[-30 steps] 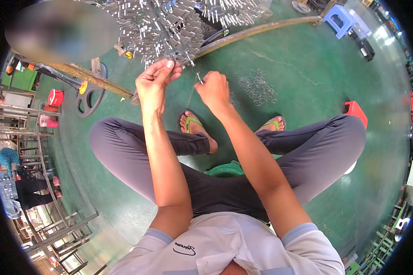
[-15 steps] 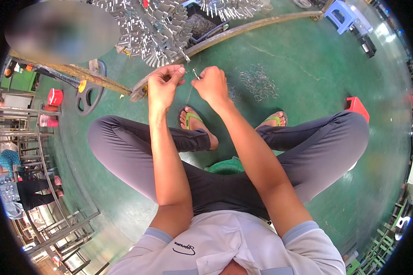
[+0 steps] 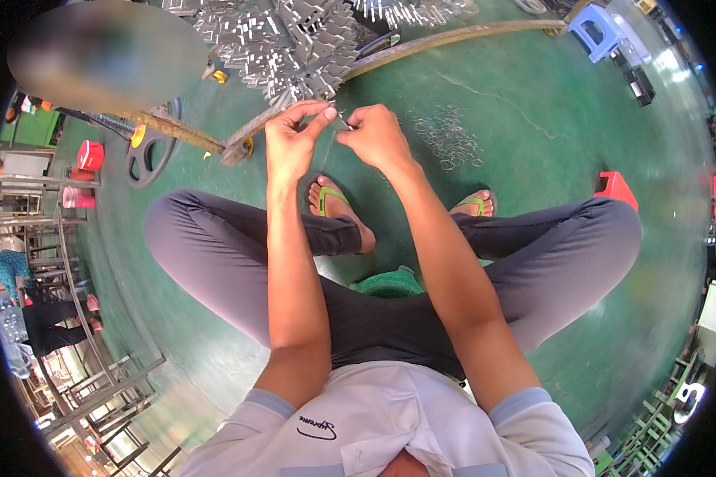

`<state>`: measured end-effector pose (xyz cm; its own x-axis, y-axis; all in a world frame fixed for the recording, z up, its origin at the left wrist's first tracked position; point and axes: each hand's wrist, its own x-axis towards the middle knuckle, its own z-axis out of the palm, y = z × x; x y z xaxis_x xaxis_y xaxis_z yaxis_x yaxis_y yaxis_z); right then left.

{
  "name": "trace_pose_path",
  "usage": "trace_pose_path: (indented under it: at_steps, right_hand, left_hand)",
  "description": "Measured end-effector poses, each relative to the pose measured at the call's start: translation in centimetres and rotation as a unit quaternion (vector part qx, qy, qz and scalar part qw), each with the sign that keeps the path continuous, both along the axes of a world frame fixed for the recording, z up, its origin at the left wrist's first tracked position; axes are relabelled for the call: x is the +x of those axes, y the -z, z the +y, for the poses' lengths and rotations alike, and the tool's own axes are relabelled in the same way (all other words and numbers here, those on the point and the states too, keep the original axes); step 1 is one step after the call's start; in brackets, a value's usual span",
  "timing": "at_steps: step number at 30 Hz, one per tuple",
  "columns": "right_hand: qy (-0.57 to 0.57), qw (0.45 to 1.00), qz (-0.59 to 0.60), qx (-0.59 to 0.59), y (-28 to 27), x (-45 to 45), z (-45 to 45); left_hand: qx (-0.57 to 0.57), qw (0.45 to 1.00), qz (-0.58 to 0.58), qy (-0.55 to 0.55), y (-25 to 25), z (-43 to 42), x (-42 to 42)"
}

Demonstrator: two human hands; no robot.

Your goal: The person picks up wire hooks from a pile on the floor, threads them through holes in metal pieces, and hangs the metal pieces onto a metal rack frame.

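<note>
1. Small metal piece (image 3: 344, 121): between the two hands, just below the stacked metal parts (image 3: 290, 48); its long axis slants, upper end toward the left hand (image 3: 298, 135), lower end at the right fingers.
2. Right hand (image 3: 375, 137): thumb and forefinger pinched closed on its lower end.
3. Left hand: thumb and forefinger nearly meeting; what they grip, I cannot tell.

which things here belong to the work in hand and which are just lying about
Likely in the work:
small metal piece in the right hand
bunched metal pieces beyond the hands
wire loops on the floor, perhaps

Apparently just lying about:
blue stool
red plastic item
</note>
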<state>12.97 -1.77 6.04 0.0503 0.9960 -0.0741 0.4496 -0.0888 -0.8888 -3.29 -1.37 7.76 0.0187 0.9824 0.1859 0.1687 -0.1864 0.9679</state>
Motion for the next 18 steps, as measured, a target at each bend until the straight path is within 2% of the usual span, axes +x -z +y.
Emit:
trace_pose_path:
  at_steps: [1,4,7,11,18]
  right_hand:
    - [-0.007,1.000,0.006,0.018,0.1,0.1,-0.1]
    - [0.041,0.974,0.152,0.163,1.0,0.1,-0.3]
    - [0.011,0.943,0.037,0.331,0.7,1.6,0.0]
    - [-0.024,0.962,0.077,0.261,0.0,2.5,-0.3]
    - [-0.035,0.960,0.065,0.271,0.3,2.1,-0.4]
  left_hand:
    - [-0.005,1.000,0.004,-0.006,-0.1,0.0,-0.1]
    - [-0.005,0.999,0.032,-0.022,-0.6,-0.1,-0.4]
    - [-0.009,0.998,0.052,-0.024,-1.3,-0.2,-0.5]
    - [-0.028,0.994,0.099,-0.039,-2.6,-0.7,0.0]
    - [-0.008,0.991,0.115,-0.070,-2.5,-0.6,0.4]
